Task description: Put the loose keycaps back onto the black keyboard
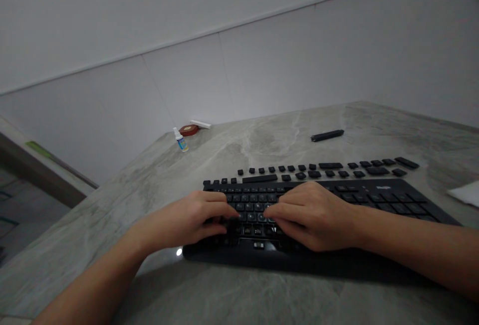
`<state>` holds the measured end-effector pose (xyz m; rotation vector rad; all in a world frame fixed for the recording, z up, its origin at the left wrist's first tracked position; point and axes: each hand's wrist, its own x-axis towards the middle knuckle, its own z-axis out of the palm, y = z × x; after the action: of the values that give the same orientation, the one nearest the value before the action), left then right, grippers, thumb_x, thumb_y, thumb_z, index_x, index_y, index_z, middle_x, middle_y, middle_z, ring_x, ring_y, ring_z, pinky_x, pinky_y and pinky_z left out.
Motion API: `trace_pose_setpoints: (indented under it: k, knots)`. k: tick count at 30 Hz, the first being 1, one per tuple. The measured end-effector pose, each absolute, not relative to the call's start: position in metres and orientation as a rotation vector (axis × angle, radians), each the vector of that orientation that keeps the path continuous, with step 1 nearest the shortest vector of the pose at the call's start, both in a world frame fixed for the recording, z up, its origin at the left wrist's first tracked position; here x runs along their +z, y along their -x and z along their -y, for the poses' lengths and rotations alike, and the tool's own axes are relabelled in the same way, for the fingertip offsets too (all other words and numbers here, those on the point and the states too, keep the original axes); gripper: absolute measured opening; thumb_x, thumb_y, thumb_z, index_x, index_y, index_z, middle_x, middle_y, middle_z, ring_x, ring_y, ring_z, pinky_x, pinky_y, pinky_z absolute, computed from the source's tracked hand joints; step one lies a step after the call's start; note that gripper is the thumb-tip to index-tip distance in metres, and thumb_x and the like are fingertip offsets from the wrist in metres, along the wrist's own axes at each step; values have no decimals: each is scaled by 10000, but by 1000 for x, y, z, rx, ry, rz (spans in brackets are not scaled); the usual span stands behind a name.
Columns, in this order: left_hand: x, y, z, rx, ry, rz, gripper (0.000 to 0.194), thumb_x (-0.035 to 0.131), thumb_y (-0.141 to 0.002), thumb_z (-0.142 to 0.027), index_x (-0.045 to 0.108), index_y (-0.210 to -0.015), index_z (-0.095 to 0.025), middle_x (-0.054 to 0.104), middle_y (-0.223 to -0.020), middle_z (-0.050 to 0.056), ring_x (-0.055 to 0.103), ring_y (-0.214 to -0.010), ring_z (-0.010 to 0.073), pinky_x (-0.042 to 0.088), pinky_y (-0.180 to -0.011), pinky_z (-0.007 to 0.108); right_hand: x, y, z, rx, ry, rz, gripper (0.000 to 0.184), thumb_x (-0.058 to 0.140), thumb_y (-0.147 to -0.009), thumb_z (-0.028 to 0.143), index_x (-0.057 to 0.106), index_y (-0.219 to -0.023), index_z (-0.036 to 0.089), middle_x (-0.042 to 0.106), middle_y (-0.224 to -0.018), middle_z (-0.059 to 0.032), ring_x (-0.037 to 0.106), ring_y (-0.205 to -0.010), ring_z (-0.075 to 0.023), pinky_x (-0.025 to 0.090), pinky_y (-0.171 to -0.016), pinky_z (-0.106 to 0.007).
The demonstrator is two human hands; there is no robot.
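Note:
A black keyboard [329, 260] lies on the table before me, several of its lower key sockets bare and the space bar position exposed. Over its left part rests my left hand [204, 215], index finger stretched onto the keys and thumb apart below it. My right hand [309, 215] lies across the middle, fingers bent together with the index fingertip at a key; whatever is under them is hidden. Behind the keyboard, loose black keycaps [291, 168] stand in rows, among them a long space bar [259, 179].
A black pen-like tool [327, 135] lies farther back on the marbled table [232, 150]. At the back left stand a small white spray bottle [180, 140], a reddish-brown box [188, 130] and a white strip [201, 124]. Something white [466, 193] lies at the right edge.

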<state>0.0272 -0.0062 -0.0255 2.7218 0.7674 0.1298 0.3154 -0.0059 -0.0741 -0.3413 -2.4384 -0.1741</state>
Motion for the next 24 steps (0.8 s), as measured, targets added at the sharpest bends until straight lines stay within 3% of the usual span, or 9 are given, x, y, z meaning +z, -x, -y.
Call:
trace_pose_setpoints:
  k: [8, 14, 24]
  knots:
    - [-26, -23, 5, 122, -2694, -805, 36, 685, -922, -163, 692, -956, -172, 649, -931, 20, 617, -802, 138, 477, -698, 234, -75, -316, 5, -171, 337, 2437, 204, 487, -950, 127, 690, -940, 114, 647, -639, -8, 553, -508, -132, 356, -486, -291]
    - [-24, -26, 7, 136, -2715, -828, 196, 707, -901, -155, 694, -1095, -187, 666, -948, 16, 625, -810, 142, 473, -707, 244, -75, -315, 4, -151, 342, 2444, 196, 500, -942, 124, 696, -939, 116, 651, -649, -11, 561, -519, -136, 365, -489, -298]
    - [-27, -29, 9, 164, -2752, -721, 39, 675, -930, -156, 695, -963, -164, 642, -867, 13, 604, -774, 142, 461, -686, 246, -75, -316, 4, -115, 334, 2468, 209, 477, -947, 120, 685, -930, 111, 647, -640, -14, 559, -514, -131, 362, -484, -292]
